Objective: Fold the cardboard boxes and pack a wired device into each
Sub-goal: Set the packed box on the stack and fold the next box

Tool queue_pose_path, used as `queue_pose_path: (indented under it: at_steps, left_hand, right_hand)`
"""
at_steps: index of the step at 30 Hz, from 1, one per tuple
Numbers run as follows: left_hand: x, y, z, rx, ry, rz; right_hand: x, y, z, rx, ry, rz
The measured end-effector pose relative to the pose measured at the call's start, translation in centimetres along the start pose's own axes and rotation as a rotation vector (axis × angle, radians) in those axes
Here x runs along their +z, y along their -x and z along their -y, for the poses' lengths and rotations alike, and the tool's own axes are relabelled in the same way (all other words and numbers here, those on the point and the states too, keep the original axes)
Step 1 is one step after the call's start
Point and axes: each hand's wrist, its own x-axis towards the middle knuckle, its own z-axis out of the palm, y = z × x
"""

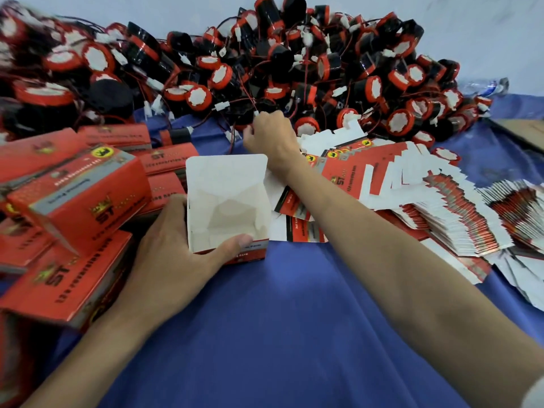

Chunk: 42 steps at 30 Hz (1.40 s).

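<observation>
Cardboard is seen in three states on the blue-covered tabletop (279,319). At the centre of the frame an open box (228,201) is stood with its mouth upward. Its white inside is exposed, its rounded lid flap is raised at the far side, and a strip of red print is shown along its near lower edge.

The open box is gripped by the left hand (173,251). The thumb is laid over the near rim, and the other fingers are wrapped against the left wall, where their tips are hidden.

The right hand (270,136) is stretched past the box's upper right corner to the near edge of the heap of wired devices (265,69). These black and red round units, with thin red and black leads and white plugs, are piled across the whole upper part of the frame. The right hand's fingers are curled down among the leads and a black unit. Whether anything is actually clasped cannot be told, since the grip is covered by the back of the hand.

Closed boxes (73,195), red with yellow badges, are stacked untidily at the left. Flat box blanks (426,207) are fanned out in overlapping rows at the right, some of them lying under the right forearm.
</observation>
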Motion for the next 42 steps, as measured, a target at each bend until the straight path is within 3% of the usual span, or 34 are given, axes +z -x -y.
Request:
queue_pose_path:
  at_steps: [2, 5, 8, 10, 12, 14, 16, 18, 20, 23, 26, 31, 38, 42]
  left_hand:
    - [0.1, 0.0, 0.0, 0.006, -0.007, -0.011]
    - [0.2, 0.0, 0.0, 0.001, -0.004, -0.025]
    - [0.2, 0.0, -0.1, -0.01, -0.003, -0.054]
    - [0.3, 0.0, -0.2, -0.023, -0.017, -0.061]
    - [0.2, 0.1, -0.3, -0.024, -0.028, -0.057]
    - [0.2, 0.0, -0.3, -0.017, -0.027, -0.055]
    - [0.2, 0.0, -0.4, -0.013, -0.022, -0.055]
    - [0.1, 0.0, -0.5, -0.021, -0.007, -0.054]
    - [-0.2, 0.2, -0.4, -0.03, 0.036, -0.04]
    - [-0.5, 0.3, -0.1, -0.037, 0.107, -0.011]
    - [-0.6, 0.4, -0.1, -0.03, 0.108, -0.028]
    - [-0.4, 0.3, -0.5, -0.024, 0.115, -0.053]
    - [-0.4, 0.4, -0.7, -0.035, 0.104, -0.087]
    - [-0.3, 0.4, -1.1, -0.031, 0.091, -0.126]
  right_hand:
    - [-1.7, 0.9, 1.1, -0.088, -0.134, -0.143]
    - [-6.2, 3.9, 1.9, -0.143, -0.614, -0.318]
    - [-9.7, 8.0, 0.5, -0.046, -1.102, -0.188]
    - [-11.6, 10.1, -1.2, 0.079, -1.296, 0.049]
    - [-12.8, 11.6, -3.1, 0.21, -1.211, 0.329]
    - [-13.2, 12.4, -4.7, 0.258, -0.857, 0.614]
    - [-13.3, 12.8, -5.2, 0.152, -0.46, 0.769]
    - [-12.8, 13.1, -4.9, -0.025, -0.088, 0.691]
    - [-12.1, 13.3, -3.9, -0.098, 0.217, 0.505]
    - [-11.0, 12.5, -2.3, -0.177, 0.522, 0.359]
    - [-8.9, 11.4, -1.0, -0.336, 0.398, 0.37]
    - [-4.8, 12.2, -0.5, -0.31, -0.068, 0.268]
    - [-3.8, 12.3, -0.7, -0.359, -0.153, 0.185]
    - [-5.5, 11.1, -1.4, -0.32, -0.27, 0.293]
